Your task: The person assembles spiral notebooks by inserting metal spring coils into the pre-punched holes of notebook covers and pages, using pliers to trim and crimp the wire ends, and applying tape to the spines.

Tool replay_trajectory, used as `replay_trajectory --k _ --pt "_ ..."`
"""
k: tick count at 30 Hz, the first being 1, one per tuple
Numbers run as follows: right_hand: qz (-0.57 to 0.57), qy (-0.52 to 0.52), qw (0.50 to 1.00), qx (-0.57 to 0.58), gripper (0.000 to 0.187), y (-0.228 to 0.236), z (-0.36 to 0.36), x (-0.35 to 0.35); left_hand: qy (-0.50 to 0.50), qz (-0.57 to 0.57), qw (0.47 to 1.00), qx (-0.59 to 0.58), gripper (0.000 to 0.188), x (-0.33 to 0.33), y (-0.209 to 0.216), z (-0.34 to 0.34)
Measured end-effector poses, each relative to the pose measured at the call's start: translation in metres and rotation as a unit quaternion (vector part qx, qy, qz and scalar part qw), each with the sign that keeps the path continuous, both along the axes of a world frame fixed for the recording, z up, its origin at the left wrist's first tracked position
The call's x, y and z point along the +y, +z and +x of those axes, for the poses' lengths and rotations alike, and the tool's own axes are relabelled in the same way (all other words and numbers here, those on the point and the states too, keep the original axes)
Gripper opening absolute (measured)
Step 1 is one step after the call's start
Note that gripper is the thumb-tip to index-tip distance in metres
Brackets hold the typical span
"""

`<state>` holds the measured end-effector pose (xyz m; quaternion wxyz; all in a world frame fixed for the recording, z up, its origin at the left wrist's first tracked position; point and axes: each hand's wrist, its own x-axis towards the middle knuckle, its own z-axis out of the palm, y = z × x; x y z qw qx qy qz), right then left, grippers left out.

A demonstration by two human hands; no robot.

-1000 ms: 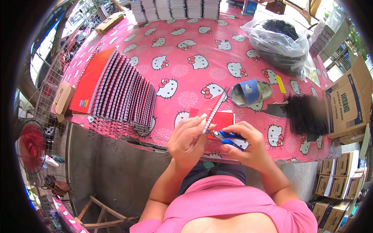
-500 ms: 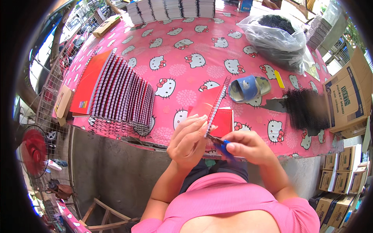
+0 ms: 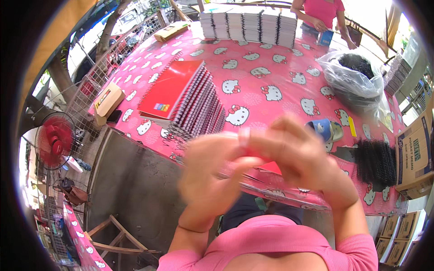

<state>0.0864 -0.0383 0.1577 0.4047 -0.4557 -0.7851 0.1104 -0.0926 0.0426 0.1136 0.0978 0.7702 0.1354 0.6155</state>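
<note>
My left hand point(image 3: 210, 167) and my right hand point(image 3: 300, 156) are raised close together over the table's near edge, both smeared by motion. Their fingers meet around a pale, blurred spot, so what they grip, if anything, cannot be made out. Red shows between and just beneath the fingers; part of a red notebook cover point(image 3: 271, 168) is visible there, mostly hidden by the hands. To the left stands a stack of red spiral notebooks point(image 3: 174, 88). The blue-handled cutting tool is out of sight now.
On the pink patterned tablecloth point(image 3: 212, 72) lie a blue slipper point(image 3: 320, 130), a yellow strip point(image 3: 352, 126) and black spiral coils point(image 3: 374, 162). A plastic bag of coils point(image 3: 352, 83), a cardboard box point(image 3: 416, 151) and white notebook stacks point(image 3: 248, 28) surround them. Another person point(image 3: 322, 13) stands beyond.
My hands have risen and come together, and the blue-handled tool no longer shows in the right one. The view has shifted, bringing the far person into sight.
</note>
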Motion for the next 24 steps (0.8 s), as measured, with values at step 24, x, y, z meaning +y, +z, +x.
replay_trajectory --k 24 --pt "-0.070 -0.334 0.929 -0.147 0.033 -0.153 0.062 -0.049 -0.207 0.073 0.915 -0.338 0.051 -0.008 -0.009 -0.101"
